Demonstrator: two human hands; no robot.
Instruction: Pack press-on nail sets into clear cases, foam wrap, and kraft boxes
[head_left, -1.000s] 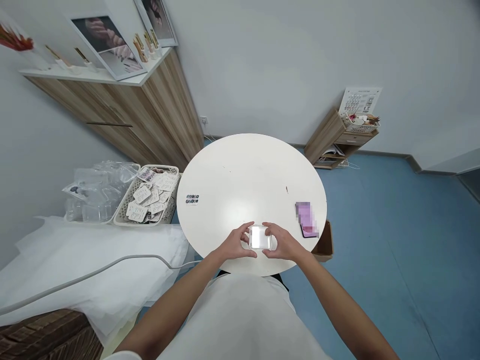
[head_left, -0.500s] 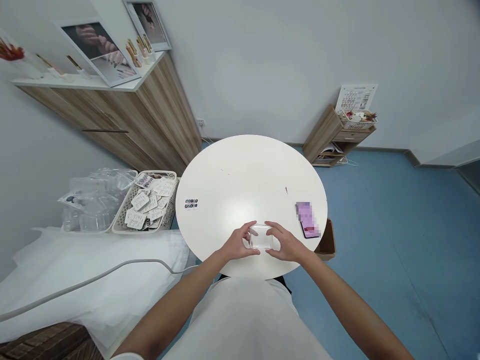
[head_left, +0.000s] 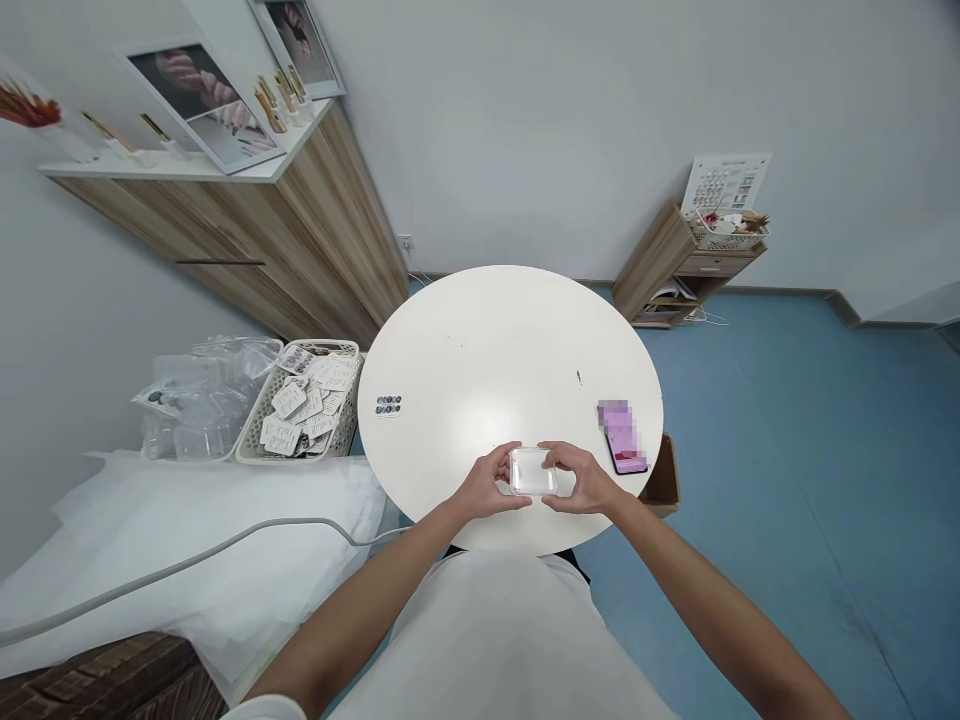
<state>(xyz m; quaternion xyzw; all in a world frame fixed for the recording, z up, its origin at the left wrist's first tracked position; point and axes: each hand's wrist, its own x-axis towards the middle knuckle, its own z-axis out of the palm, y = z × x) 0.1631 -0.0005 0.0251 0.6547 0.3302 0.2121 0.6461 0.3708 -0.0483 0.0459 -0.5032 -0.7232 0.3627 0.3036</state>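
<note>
Between my two hands is a small clear plastic box [head_left: 533, 472], held over the near part of the white round table [head_left: 480, 340]. My left hand [head_left: 491, 485] grips its left side, thumb at the near edge and fingers at the far edge. On the opposite side my right hand [head_left: 581, 480] is closed on the box, with a finger reaching over its right part. Whether anything lies inside the box I cannot tell. A small card with two rows of dark round pieces [head_left: 388, 405] lies at the table's left.
A phone [head_left: 624, 438] rests at the table's right edge, above a brown bin [head_left: 664, 480]. On the left stand a basket of white cards [head_left: 349, 400] and a pile of clear plastic packaging [head_left: 199, 400]. A grey cable [head_left: 225, 545] crosses the white sheet.
The view has shifted slightly, so the scene sits a little further right. The clear box has tilted a little, showing more of its flat face. Both hands keep their hold.
</note>
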